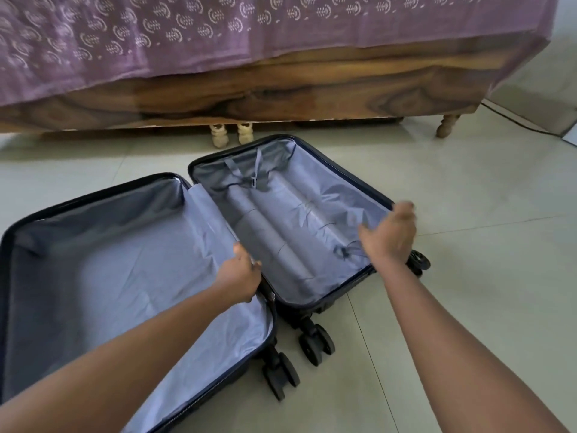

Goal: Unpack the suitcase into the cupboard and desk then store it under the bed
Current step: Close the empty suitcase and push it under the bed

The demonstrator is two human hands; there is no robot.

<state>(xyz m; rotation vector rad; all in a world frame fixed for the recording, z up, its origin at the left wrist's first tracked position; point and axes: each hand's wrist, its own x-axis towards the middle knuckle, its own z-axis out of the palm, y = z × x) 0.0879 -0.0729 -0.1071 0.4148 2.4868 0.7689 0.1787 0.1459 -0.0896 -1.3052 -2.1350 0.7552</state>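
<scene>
A dark hard-shell suitcase (340, 173) lies open flat on the tiled floor, both halves lined in grey-blue fabric with nothing inside. Its right half (296, 214) shows two ridges and loose straps; its left half (109, 260) is a plain lined shell. My left hand (240, 273) rests at the hinge between the two halves, fingers curled on the inner edge. My right hand (390, 235) hovers over the right half's outer rim with fingers spread, blurred, touching or just above the rim.
A wooden bed (281, 89) with a purple patterned sheet stands just beyond the suitcase, a low gap beneath it. Turned bed legs (231, 134) show at the middle and another leg (448, 125) at the right. A black cable (524, 123) runs along the floor at right.
</scene>
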